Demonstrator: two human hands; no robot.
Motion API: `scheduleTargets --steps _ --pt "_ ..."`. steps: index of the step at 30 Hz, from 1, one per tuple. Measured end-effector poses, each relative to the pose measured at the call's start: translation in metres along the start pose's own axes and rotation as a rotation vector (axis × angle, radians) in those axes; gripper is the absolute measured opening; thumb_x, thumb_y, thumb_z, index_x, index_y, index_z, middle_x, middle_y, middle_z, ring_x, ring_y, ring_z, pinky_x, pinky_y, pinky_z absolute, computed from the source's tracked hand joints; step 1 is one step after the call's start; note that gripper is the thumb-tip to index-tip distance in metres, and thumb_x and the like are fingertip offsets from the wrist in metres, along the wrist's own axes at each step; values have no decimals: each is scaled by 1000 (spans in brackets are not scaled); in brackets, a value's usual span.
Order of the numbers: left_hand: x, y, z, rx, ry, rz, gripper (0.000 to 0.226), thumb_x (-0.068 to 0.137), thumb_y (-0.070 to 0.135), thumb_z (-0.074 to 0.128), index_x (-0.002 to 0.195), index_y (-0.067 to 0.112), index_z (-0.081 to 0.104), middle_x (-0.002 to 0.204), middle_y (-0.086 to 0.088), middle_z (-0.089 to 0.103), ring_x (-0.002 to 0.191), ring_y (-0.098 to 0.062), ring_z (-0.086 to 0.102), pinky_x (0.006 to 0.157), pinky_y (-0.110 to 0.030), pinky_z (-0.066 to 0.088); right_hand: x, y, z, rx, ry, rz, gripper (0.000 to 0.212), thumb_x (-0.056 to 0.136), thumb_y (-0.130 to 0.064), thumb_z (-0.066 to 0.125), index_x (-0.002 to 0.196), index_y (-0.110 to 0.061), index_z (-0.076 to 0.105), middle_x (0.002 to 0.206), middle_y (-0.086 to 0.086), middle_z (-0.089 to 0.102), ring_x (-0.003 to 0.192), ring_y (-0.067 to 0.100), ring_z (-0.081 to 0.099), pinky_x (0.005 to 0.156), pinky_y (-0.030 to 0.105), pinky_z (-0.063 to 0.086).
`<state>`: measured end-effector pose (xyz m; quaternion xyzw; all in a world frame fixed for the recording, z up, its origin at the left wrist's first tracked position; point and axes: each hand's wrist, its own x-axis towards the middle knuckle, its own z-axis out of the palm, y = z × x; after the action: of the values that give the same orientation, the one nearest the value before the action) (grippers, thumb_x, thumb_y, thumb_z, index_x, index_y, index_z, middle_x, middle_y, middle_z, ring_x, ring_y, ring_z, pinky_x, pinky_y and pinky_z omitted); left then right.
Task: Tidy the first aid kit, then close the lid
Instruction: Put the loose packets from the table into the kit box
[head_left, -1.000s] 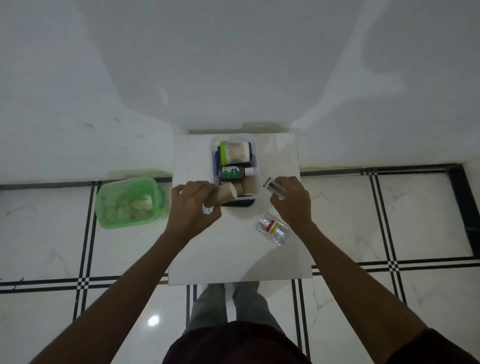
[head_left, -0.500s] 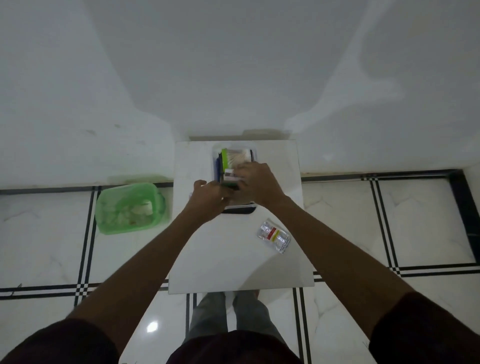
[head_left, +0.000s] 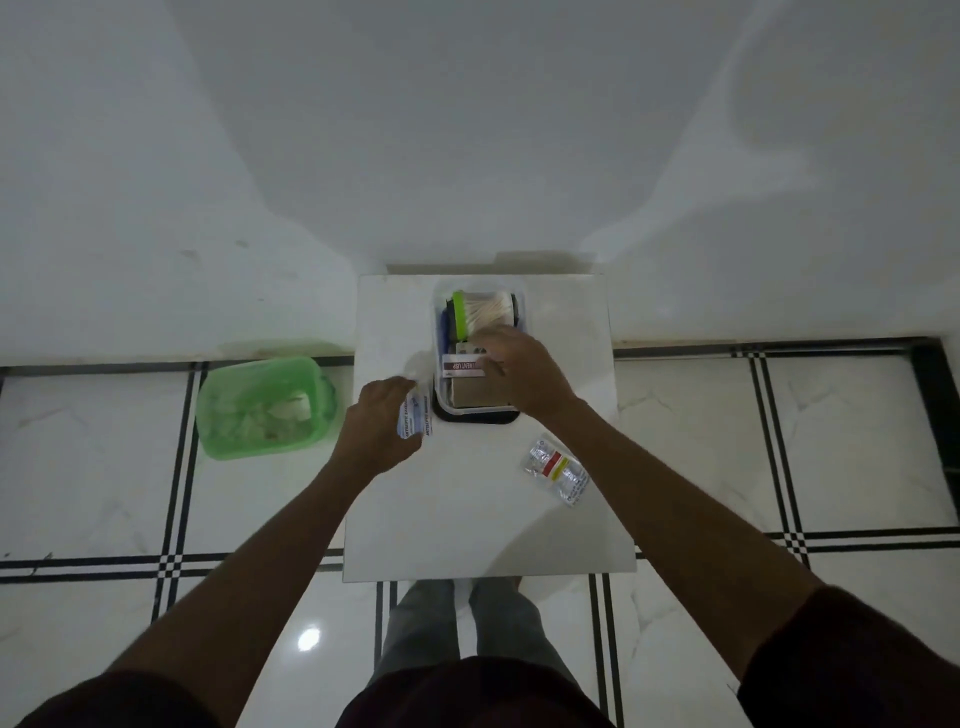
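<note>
Kit box (head_left: 441, 400), frame centre: right hand (head_left: 524, 376) pinched an ointment carton (head_left: 464, 366) over packed contents; left hand (head_left: 382, 426) gripped a bandage packet (head_left: 415, 418). Sachet (head_left: 557, 470) lay apart, lower right. Risk: overfilling likely to block the lid; the sachet might be overlooked.

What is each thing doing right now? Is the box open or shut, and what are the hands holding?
Clear plastic first aid box: open, no lid on, full.
Cotton swab tub with green band: lying on its side in the box.
Left hand: holding white bandage packets beside the box.
Right hand: placing white ointment box inside.
Clear sachet: lying on white table.
Green basket: on the floor, open.
</note>
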<state>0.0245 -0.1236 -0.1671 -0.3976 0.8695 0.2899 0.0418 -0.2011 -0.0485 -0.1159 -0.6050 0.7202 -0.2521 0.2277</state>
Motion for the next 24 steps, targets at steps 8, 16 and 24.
scheduleTargets --steps 8,16,24 --pt "11 -8 10 90 -123 -3 87 68 12 78 143 6 35 147 -16 39 134 -35 34 97 -54 45 -105 28 29 159 381 637 28 83 -1 65 110 -6 64 106 10 68 100 28 61 86 26 46" --pt "9 -5 23 -39 -39 -36 80 72 8 77 140 -2 37 137 -25 44 122 -43 41 103 -47 35 -112 41 50 -284 -195 717 45 86 -30 64 125 -17 48 121 7 52 114 26 45 86 41 44" --pt "20 -3 16 -8 -81 -204 107 54 26 91 142 4 33 123 -22 37 111 -40 36 97 -47 39 -100 41 47 -372 -267 732 30 83 -29 65 108 -14 58 108 6 52 105 24 48 85 43 46"
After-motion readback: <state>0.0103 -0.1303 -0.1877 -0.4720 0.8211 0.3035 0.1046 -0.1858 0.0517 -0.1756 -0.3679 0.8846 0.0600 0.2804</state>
